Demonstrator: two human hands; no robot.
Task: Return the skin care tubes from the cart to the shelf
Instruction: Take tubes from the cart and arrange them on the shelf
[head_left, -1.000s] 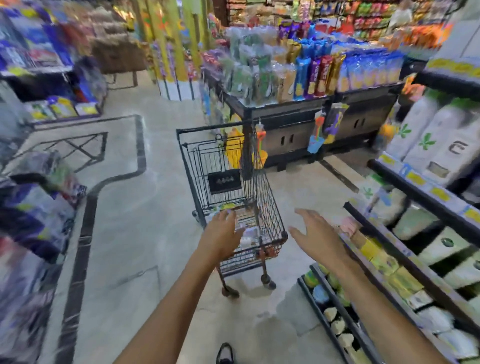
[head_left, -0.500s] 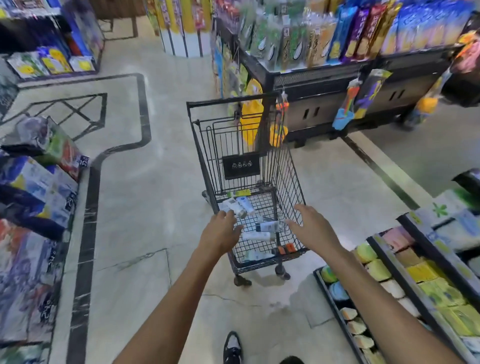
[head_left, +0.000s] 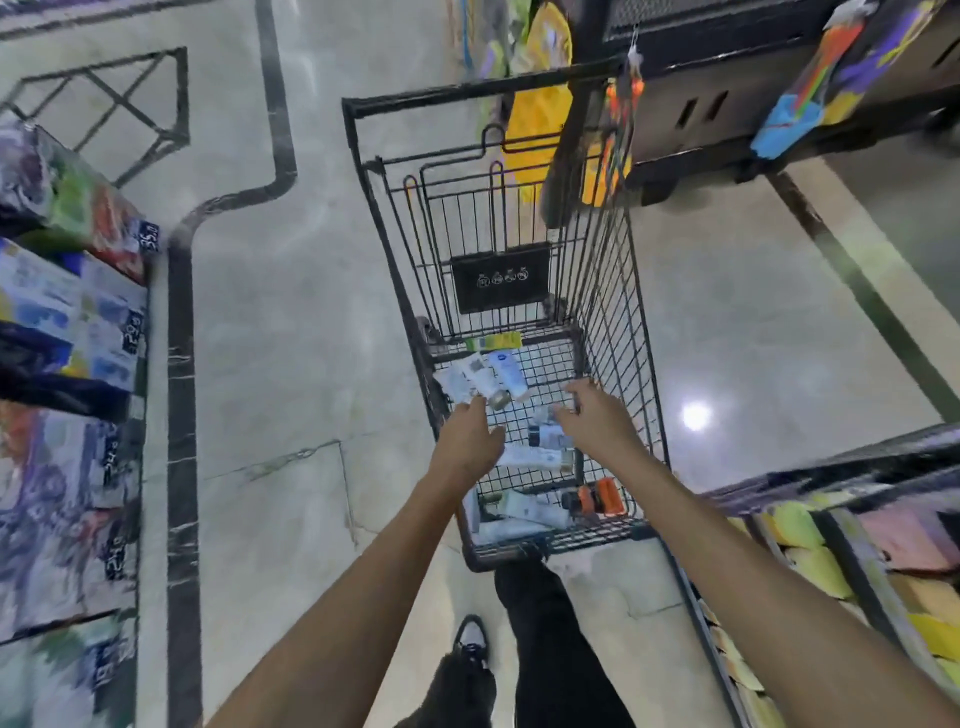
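Down in the black wire cart, both hands are reaching: the left hand and right hand are hovering with fingers spread apart, gripping nothing. Skin care tubes are lying scattered on the basket floor, while the shelf is standing at near right.

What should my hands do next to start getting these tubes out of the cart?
Probably lower the left hand a little and pinch the white tubes just past its fingertips. Both hands are open over the cart floor and hold nothing; the right hand hovers above other tubes.
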